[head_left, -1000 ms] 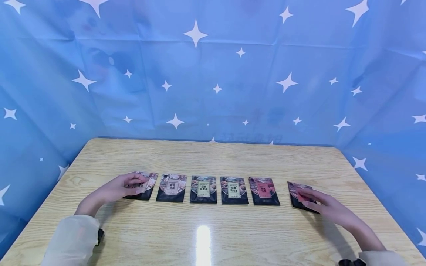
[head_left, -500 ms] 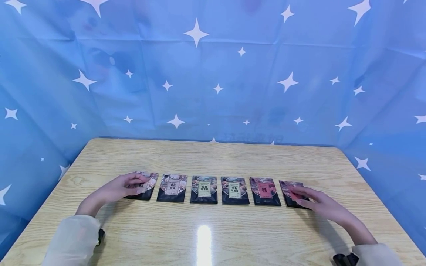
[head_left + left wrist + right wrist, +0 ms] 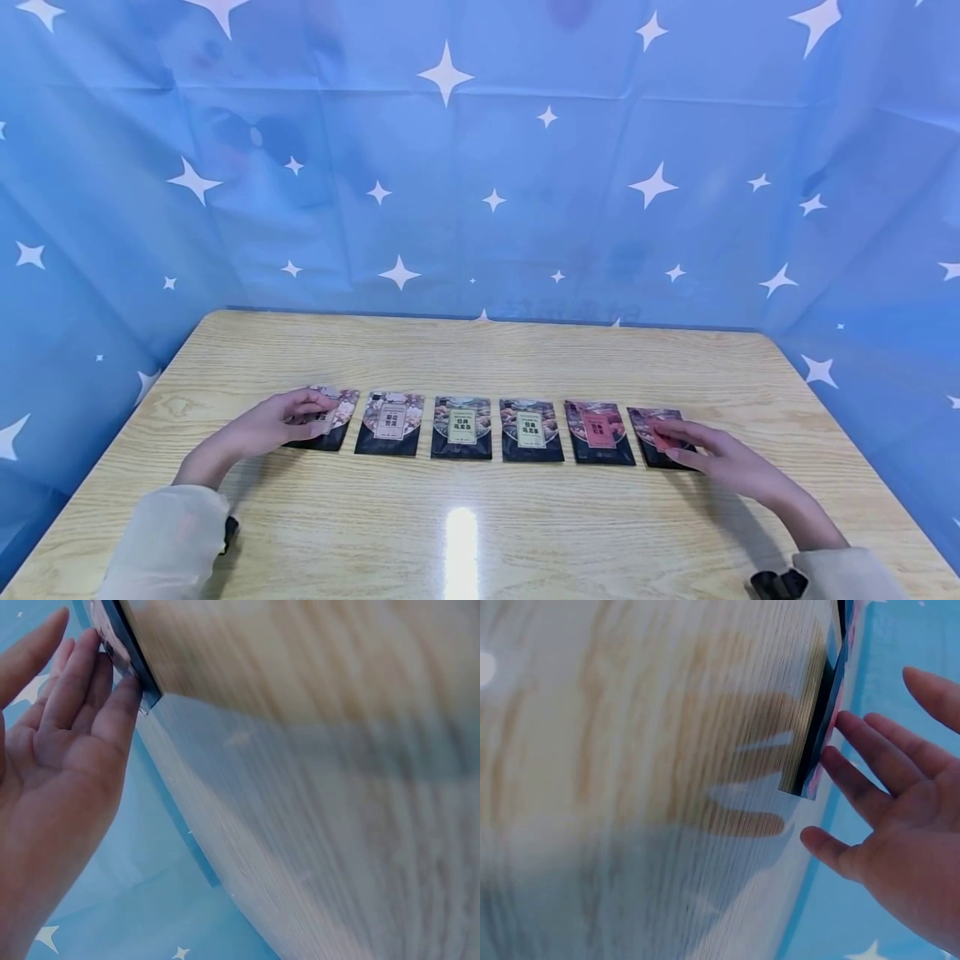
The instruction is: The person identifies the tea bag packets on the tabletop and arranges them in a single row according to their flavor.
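Observation:
Flat dark tea packets with printed labels lie in a row across the table. My left hand (image 3: 281, 421) rests its fingers on the leftmost packet (image 3: 345, 408), covering part of its floral front. The left wrist view has those fingertips against the packet's face (image 3: 120, 634), with the thumb apart. At the row's other end, my right hand (image 3: 716, 458) touches the red-labelled packet (image 3: 647, 427) with extended fingertips. In the right wrist view, two fingertips meet this packet (image 3: 829, 724), while the thumb stands away from it. Neither hand curls round a packet.
Between the hands lie a pink-labelled packet (image 3: 389, 423), two green-labelled packets (image 3: 461, 428) (image 3: 532, 430) and another red-labelled packet (image 3: 599, 432). The wooden table (image 3: 360, 525) carries a bright light reflection. A blue star-patterned cloth (image 3: 480, 150) hangs behind and beside it.
My right hand has slid the rightmost packet left, close beside its neighbour, and it has straightened to match the row. Over the last half second it stayed put. The left hand has not moved.

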